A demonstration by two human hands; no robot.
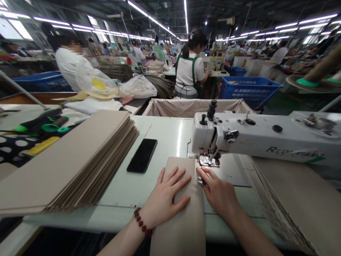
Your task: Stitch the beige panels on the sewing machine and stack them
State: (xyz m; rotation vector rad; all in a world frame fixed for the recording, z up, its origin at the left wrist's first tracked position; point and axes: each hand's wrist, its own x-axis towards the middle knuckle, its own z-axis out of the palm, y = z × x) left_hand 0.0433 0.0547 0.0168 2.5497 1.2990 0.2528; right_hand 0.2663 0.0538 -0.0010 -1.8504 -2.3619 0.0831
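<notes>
Beside the sewing machine's presser foot, a beige panel lies flat beneath the open left hand; the right hand curls at its edge, any grip hard to see.

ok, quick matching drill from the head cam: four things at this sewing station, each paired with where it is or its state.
Things:
1. red bead bracelet
2. smartphone
3. stack of beige panels
4. single beige panel

Places and states:
A. under the left hand and right hand, beside the presser foot
B. piled on the left of the sewing table
C. around the wrist of the left hand
D. lying flat, screen dark

Pairs: 1-C, 2-D, 3-B, 4-A
</notes>
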